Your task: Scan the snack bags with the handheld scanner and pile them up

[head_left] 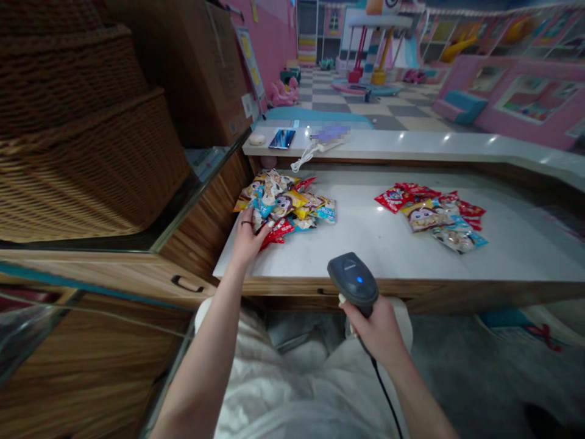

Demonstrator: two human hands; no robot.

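Left hand (247, 239) placed open on heaped snack packets (283, 204) at frame center, on white table (365, 250), right hand (372, 332) closed around corded barcode scanner (353, 280), second packet pile (432, 216) set at right.

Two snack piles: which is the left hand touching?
The pile beside the wicker baskets: the left hand rests on it; the other pile lies apart.

I record the left-hand grip (247, 239) resting on heaped snack packets (283, 204) on the white worktop (365, 256); the right-hand grip (372, 332) holds a corded barcode scanner (353, 280), blue light lit.
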